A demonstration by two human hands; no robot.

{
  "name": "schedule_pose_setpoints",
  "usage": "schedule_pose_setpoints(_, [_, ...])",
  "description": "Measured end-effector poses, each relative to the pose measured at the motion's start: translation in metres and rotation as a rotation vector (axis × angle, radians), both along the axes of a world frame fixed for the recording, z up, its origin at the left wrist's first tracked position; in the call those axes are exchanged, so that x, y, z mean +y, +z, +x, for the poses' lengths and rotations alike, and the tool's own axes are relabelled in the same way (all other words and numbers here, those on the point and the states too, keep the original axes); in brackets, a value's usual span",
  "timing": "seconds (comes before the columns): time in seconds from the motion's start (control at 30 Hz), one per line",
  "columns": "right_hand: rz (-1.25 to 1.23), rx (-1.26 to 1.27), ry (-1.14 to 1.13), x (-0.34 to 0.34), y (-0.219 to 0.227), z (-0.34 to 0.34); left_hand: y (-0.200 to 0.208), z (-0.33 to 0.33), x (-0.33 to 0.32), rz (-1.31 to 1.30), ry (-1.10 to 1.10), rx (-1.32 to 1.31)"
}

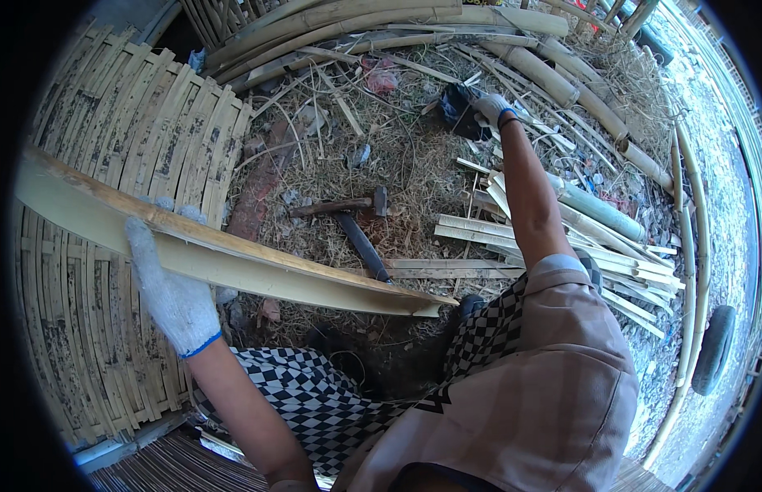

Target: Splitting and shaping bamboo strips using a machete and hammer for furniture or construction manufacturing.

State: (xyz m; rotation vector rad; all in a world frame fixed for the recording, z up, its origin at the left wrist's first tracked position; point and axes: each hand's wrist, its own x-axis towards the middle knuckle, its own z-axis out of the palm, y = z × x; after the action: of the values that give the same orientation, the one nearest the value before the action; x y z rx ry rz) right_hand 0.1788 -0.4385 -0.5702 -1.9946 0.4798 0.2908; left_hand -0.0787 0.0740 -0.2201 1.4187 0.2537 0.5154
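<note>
My left hand (172, 287), in a white knitted glove with a blue cuff, grips a long split bamboo piece (291, 271). Its thumb lies on the near side and the fingertips show over the far edge. The piece slants from the far left down to the middle, pale hollow side toward me. My right arm stretches far forward. The gloved right hand (491, 107) is closed at the edge of a black crumpled bag-like thing (459, 111) on the ground; its fingertips are partly hidden. Between my arms lie a hammer (340, 205) with a wooden handle and a dark blade (363, 246).
A woven bamboo panel (127, 123) fills the left side. Split bamboo strips (487, 230) are heaped on the right beside a greenish bamboo pole (598, 205). Thick bamboo poles (356, 20) lie across the back. A tyre (714, 350) rests at the far right.
</note>
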Motion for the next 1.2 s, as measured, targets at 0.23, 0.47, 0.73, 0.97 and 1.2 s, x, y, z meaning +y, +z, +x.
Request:
schedule_pose_setpoints(0.23, [-0.287,-0.174,0.254,0.024,0.137,-0.003,0.001,0.002,-0.01,-0.023,-0.043,-0.008])
schedule_pose_setpoints(0.47, [-0.214,-0.288,0.437,0.072,0.202,-0.019,-0.009,0.001,0.007,-0.151,-0.217,-0.043])
schedule_pose_setpoints(0.73, [-0.044,-0.362,0.468,0.151,0.27,-0.069,-0.034,0.009,-0.024,-0.154,-0.839,-0.014])
schedule_pose_setpoints(0.97, [0.2,-0.41,0.695,0.236,0.308,-0.121,-0.06,0.033,-0.024,-0.429,-0.904,0.026])
schedule_pose_setpoints(1.2, [0.273,-0.352,0.569,0.314,0.323,-0.183,-0.075,0.028,0.009,-0.486,-0.799,0.041])
